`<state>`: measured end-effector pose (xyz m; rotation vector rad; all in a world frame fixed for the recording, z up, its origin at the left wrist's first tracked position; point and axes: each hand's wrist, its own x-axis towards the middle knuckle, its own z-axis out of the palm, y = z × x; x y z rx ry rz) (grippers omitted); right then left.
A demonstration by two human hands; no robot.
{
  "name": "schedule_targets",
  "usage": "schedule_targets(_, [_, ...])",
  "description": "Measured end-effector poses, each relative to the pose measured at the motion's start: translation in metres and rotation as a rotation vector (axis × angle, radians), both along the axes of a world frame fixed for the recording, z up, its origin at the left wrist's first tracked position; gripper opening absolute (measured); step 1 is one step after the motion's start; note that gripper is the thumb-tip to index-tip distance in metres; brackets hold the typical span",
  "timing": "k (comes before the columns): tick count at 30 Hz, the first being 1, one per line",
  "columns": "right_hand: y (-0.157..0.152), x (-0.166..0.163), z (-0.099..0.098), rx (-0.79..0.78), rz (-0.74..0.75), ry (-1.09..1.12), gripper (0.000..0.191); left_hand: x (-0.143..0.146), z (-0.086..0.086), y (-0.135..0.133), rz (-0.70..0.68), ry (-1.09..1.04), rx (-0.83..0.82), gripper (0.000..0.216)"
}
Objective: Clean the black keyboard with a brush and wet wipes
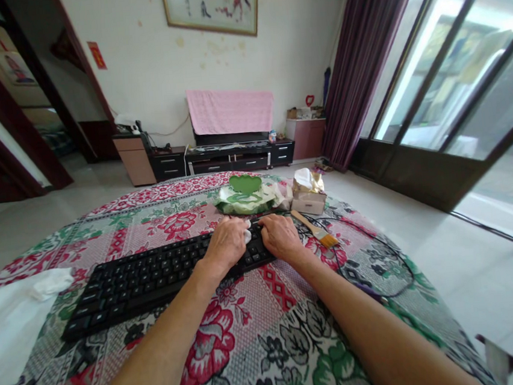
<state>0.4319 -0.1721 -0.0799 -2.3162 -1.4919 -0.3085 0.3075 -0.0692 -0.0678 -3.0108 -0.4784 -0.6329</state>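
Note:
A black keyboard point(146, 275) lies at a slant on the patterned tablecloth. My left hand point(227, 242) is closed on a small white wipe point(247, 234), which shows at its fingertips over the right part of the keys. Whether it is tissue or cloth I cannot tell. At the keyboard's right end rests my right hand point(281, 236), its fingers curled over the far edge and holding it. Just right of that hand lies a flat brush point(317, 230) with a wooden handle and yellowish bristles.
Behind the hands sit a green-and-white tissue pack point(246, 201) and a small box point(309, 196) with gold wrapping. A dark cable point(396, 251) loops at the right. White cloth point(15, 324) lies at the left edge of the tablecloth point(212, 348).

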Motion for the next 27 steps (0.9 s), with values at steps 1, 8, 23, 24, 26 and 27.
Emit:
schedule_targets(1, [0.0, -0.001, 0.002, -0.011, 0.0, -0.003, 0.031, 0.001, -0.002, -0.002, -0.039, -0.018, -0.007, 0.027])
schedule_targets(8, [-0.001, 0.001, 0.006, -0.037, 0.01, 0.005, 0.032, -0.007, -0.008, 0.007, 0.054, -0.095, -0.073, 0.023])
schedule_targets(23, [-0.002, 0.018, 0.006, -0.026, 0.089, 0.067, 0.038, -0.011, 0.001, 0.013, -0.08, -0.049, -0.077, 0.03])
schedule_targets(24, [-0.002, 0.019, 0.006, -0.022, 0.097, 0.071, 0.039, -0.01, 0.001, 0.012, -0.104, -0.063, -0.087, 0.032])
schedule_targets(26, [-0.001, 0.02, 0.005, -0.012, 0.107, 0.073, 0.039, -0.008, -0.001, 0.008, -0.161, -0.066, -0.104, 0.032])
schedule_targets(27, [-0.001, 0.02, 0.005, -0.009, 0.11, 0.072, 0.039, -0.007, -0.002, 0.005, -0.187, -0.055, -0.106, 0.031])
